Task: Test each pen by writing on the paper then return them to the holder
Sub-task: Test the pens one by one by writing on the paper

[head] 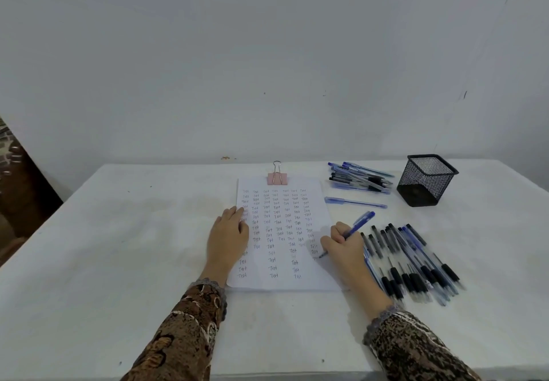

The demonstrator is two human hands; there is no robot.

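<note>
The right hand (pixel 346 244) grips a blue pen (pixel 355 230), tip on the paper (pixel 282 232) — a test mid-stroke; the left hand (pixel 228 232) lies flat, steadying the sheet. Next, likely, the pen goes to the empty holder (pixel 424 180) — or a pile.

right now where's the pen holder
The black mesh pen holder stands at the table's far right, just right of the far pile of pens and beyond the right hand.

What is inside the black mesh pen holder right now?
The mesh holder looks empty: no pens stick out above its rim, and they lie in piles on the table instead. Its bottom is too dark to rule out something small.
</note>
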